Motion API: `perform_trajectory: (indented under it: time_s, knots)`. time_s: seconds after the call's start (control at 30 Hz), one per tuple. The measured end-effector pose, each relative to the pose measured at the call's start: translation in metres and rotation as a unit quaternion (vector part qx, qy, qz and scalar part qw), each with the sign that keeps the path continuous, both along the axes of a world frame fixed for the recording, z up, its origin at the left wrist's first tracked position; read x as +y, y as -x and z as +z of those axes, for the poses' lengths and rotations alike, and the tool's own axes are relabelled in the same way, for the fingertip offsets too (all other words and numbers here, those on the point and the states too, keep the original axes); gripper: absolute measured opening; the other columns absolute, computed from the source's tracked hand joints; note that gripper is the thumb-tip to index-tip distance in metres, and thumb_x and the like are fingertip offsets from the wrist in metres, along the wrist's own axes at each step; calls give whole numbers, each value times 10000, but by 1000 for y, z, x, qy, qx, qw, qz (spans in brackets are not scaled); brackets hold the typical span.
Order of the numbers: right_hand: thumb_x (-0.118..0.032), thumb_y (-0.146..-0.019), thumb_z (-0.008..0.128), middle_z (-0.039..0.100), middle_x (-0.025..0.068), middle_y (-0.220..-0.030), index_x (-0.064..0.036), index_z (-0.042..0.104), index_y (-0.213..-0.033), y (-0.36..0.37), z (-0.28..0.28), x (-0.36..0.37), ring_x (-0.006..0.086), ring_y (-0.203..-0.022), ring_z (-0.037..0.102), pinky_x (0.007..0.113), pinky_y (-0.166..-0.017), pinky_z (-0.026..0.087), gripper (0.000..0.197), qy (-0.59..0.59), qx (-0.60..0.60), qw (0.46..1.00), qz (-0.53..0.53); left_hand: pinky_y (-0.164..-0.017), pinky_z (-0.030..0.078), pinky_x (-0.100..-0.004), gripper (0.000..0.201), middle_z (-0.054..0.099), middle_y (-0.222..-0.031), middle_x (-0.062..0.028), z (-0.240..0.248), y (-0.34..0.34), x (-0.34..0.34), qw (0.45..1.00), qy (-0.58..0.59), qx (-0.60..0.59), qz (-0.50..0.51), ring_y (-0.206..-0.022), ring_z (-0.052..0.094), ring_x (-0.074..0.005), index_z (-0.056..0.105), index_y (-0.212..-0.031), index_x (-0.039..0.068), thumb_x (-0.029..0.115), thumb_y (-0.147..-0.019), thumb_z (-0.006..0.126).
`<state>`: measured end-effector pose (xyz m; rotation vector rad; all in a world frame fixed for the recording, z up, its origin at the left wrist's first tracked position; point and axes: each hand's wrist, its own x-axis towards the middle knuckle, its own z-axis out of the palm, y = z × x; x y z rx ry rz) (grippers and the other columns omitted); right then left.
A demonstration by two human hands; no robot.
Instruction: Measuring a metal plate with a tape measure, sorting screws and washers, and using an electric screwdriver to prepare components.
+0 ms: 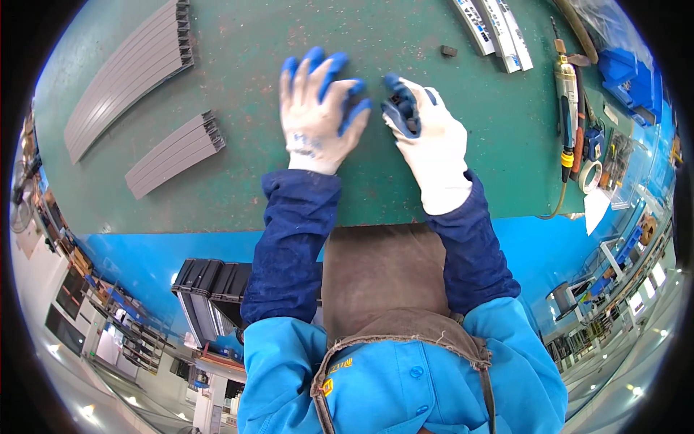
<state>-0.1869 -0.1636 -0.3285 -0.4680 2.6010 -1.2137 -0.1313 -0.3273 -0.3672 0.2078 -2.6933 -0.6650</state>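
Note:
Both my hands wear white gloves with blue fingertips, over dark blue sleeves. My left hand (316, 116) is open above the green tabletop (253, 195), its fingers spread and pointing away from me, with nothing seen in it. Close by on the right, my right hand (432, 137) has its fingers curled inward around something small and dark; what it is cannot be made out. Beyond the right hand lies a small dark block (449, 51). Left of my hands are a larger row of grey strip profiles (126, 83) and a shorter row (176, 155), their cut ends facing right.
White printed bars (499, 36) lie at the far right. Along the right edge are a slim power tool with a bit (566, 94), a tape roll (590, 176) and blue bins (632, 83). Black-topped containers (210, 282) stand below the table's near edge, left of me.

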Motion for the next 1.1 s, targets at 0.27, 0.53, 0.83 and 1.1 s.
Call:
perform_trajectory:
  time_s: [0.27,0.53,0.83,1.1]
  knots:
    - [-84,-845,686,667,10,-869,-113,638,-1241,30,4,22,90,-675,600,208,-592,504,400,226,-235,922,-207,-1143,273,-526,349,582,-1255,-46,0,-26,-22,991,12,45,126,-1255,498,-316,658,-1057,162,200,-712,684]
    - [-74,-869,665,678,56,-921,-87,618,-1267,49,5,26,100,-685,606,214,-577,505,401,133,-260,954,-68,-1124,273,-580,474,563,-1277,-75,17,-39,36,999,46,27,10,-1262,485,-325,644,-1192,172,218,-721,673]
    - [-57,-919,595,664,139,-1165,-14,531,-1349,44,6,48,185,-988,654,229,-696,523,436,391,-402,813,-156,-1120,308,-544,524,536,-1339,-94,10,-42,80,999,0,-49,-18,-1254,499,-325,603,-1267,133,249,-762,683]
    - [-7,-924,558,625,148,-1267,-24,559,-1321,34,-5,50,258,-1193,599,325,-739,586,397,495,-315,785,-197,-1118,325,-509,501,551,-1316,-86,16,-11,87,995,-80,17,57,-1247,512,-308,613,-1237,137,223,-752,704]
